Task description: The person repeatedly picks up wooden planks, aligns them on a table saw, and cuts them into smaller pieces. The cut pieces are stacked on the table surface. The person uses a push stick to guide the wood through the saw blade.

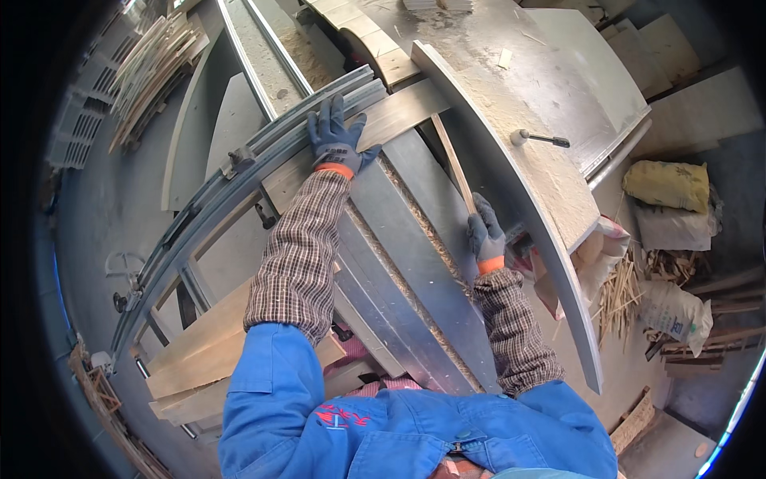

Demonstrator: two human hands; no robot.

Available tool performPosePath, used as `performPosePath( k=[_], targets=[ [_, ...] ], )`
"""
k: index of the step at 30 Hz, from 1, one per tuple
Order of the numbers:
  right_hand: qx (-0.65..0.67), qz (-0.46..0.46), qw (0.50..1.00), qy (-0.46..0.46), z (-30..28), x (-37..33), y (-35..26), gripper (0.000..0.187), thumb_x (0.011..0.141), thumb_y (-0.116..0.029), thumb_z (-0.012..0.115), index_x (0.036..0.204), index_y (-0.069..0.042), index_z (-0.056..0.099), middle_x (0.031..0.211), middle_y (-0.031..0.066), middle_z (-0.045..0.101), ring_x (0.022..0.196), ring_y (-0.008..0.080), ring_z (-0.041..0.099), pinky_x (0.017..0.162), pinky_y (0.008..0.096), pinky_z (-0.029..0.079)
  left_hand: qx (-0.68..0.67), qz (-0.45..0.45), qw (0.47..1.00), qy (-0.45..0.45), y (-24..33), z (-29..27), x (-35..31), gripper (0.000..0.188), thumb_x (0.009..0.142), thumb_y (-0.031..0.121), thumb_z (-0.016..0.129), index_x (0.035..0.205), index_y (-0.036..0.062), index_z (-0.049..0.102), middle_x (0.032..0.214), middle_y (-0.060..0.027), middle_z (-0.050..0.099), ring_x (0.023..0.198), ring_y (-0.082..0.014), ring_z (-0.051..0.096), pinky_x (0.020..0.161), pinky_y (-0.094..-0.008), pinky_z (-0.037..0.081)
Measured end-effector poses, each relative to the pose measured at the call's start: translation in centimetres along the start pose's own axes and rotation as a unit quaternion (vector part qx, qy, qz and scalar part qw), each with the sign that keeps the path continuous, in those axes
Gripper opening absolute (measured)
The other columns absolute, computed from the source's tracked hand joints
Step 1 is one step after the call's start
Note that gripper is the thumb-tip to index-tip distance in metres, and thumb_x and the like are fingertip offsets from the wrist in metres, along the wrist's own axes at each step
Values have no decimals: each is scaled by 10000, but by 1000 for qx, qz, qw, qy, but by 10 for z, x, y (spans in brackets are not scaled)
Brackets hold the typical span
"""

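Note:
My left hand (337, 142), in a blue and grey work glove, lies with its fingers spread over a flat wooden board (408, 112) and the edge of a metal crosscut rail (279, 126). The board runs along the rail and reaches toward a tall fence (504, 164). My right hand (486, 231), gloved the same way, is closed around the near end of a thin wooden stick (453, 164). The stick's far tip touches or comes very close to the board's near edge beside the fence. Beneath both arms is a grey metal saw table (391, 239); no blade shows.
Sawdust covers the surface beyond the fence, where a black-handled lever (546, 140) stands. Sawn boards (215, 339) lean at lower left. Stacked planks (155, 72) are at far left. Sacks (669, 188) and a heap of offcuts (618, 299) lie on the right.

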State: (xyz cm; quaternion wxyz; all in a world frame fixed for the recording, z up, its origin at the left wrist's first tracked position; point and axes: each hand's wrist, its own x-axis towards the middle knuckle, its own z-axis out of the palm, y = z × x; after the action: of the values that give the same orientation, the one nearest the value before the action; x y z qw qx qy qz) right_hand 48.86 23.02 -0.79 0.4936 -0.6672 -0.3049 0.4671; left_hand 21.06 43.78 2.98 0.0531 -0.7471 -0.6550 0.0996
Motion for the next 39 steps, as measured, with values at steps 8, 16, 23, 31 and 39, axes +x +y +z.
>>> performPosePath(
  k=[8,16,23,31,39],
  targets=[
    [-27,-40,999,10,-71,-4,44,407,975,-137,606,1380,-103,607,747,-88,533,578,12,422,520,173,338,-19,1,999,-40,68,-10,-46,765,825,787,500,1484,399,468,1687,-107,47,1535,-337,17,1215,-568,-58],
    [-33,-63,997,10,-11,6,44,420,969,-125,607,1388,-99,603,766,-83,563,609,14,444,552,178,375,-33,7,999,-14,12,2,-24,766,818,774,519,1476,382,486,1682,-129,65,1528,-353,49,1215,-580,-40],
    [-16,-37,999,24,38,10,29,414,976,-120,602,1390,-94,601,787,-82,572,623,17,453,566,177,386,-33,15,999,0,-25,10,2,773,824,783,507,1483,380,476,1680,-138,75,1527,-354,56,1215,-584,-20],
    [-52,-97,994,18,4,33,47,411,979,-137,605,1387,-94,604,920,-60,626,664,17,474,603,179,416,-3,9,999,-43,17,11,9,745,870,765,451,1520,401,413,1688,-128,43,1541,-356,-11,1208,-587,-34],
    [-56,-42,998,-1,1,33,28,430,957,-133,614,1372,-20,593,1393,92,609,1308,185,535,1103,303,385,-12,1,998,-69,20,0,8,783,875,777,448,1541,371,381,1694,-113,10,1550,-335,-39,1214,-569,-49]
  ],
)
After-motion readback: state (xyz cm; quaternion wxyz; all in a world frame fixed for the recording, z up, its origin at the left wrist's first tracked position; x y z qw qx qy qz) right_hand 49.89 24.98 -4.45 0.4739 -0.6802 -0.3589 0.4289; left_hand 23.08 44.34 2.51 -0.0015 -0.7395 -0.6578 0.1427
